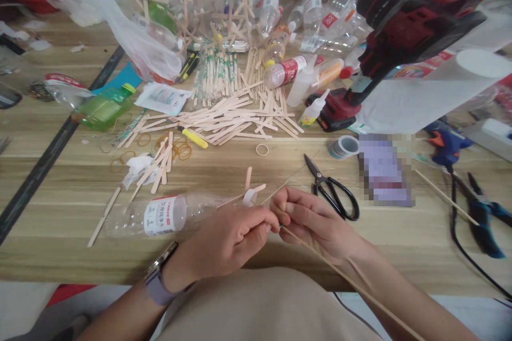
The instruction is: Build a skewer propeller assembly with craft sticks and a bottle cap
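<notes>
Close together above the front of the table, both my hands have their fingers pinched. My left hand [240, 234], with a watch on its wrist, closes its fingertips at the end of a thin wooden stick [340, 270]. My right hand [316, 221] is curled around the same stick, which slants down past my right forearm. A speck of green shows between the fingertips, too small to name. A fine pale strand [286, 182] runs just beyond my right hand; whether I hold it is unclear. A clear plastic bottle [120, 219] lies behind my left hand, partly covered by it.
Black-handled scissors [336, 186] lie beyond my right hand, near a tape roll [344, 146]. Popsicle sticks [232, 117] are heaped farther back, with a yellow knife [194, 137]. A red drill [384, 48], glue gun [444, 144] and pliers [484, 218] occupy the right side.
</notes>
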A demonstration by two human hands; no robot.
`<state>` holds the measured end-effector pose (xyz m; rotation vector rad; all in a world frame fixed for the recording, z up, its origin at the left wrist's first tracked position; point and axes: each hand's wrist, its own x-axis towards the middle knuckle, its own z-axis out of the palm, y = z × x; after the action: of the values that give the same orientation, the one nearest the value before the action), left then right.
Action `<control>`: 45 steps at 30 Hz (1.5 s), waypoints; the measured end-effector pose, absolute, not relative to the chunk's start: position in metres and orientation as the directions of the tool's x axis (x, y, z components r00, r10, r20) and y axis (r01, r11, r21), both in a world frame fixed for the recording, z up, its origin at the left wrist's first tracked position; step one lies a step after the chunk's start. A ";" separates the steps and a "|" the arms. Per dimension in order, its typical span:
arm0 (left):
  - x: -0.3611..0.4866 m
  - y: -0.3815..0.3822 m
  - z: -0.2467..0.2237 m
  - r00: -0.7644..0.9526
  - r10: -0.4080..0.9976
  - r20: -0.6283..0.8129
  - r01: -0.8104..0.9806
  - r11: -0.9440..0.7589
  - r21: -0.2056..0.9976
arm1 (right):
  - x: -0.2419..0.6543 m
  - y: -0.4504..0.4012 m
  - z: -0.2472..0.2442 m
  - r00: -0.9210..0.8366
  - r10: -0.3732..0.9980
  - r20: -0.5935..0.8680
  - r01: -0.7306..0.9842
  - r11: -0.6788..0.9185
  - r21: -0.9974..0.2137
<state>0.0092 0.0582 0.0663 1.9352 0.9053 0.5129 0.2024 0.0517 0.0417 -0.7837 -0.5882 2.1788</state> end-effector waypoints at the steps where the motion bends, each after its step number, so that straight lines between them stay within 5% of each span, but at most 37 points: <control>1: 0.008 0.059 0.066 0.655 0.755 -0.006 0.384 -0.326 0.864 | 0.203 0.051 0.042 -0.549 0.764 -0.341 -0.479 -0.621 -0.621; 8: 0.006 0.061 0.062 0.654 0.756 0.004 0.399 -0.349 0.848 | 0.204 0.054 0.042 -0.531 0.793 -0.298 -0.429 -0.555 -0.713; 14: 0.016 0.057 0.065 0.537 0.842 -0.049 0.462 -0.245 0.852 | 0.209 0.061 0.044 -0.464 0.880 -0.097 -0.235 -0.228 -0.945; 18: 0.022 0.056 0.068 0.452 0.891 -0.027 0.527 -0.242 0.815 | 0.214 0.070 0.043 -0.511 0.859 -0.032 -0.048 -0.066 -0.997; 24: 0.026 0.061 0.063 0.397 0.882 -0.255 0.436 0.063 0.898 | 0.217 0.079 0.038 -0.553 0.833 0.003 0.002 0.004 -1.000; 34: 0.031 0.062 0.051 0.334 0.853 -0.400 0.316 0.299 0.900 | 0.221 0.081 0.030 -0.539 0.839 -0.070 0.008 -0.078 -0.997; 45: 0.034 0.059 0.050 0.349 0.895 -0.277 0.498 0.074 0.864 | 0.198 0.064 0.019 -0.392 0.897 -0.205 -0.269 -0.325 -0.907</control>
<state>0.0337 0.0591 0.0504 1.5739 1.2931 0.4800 0.1980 0.0644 0.0195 -0.9486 -1.0554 1.8232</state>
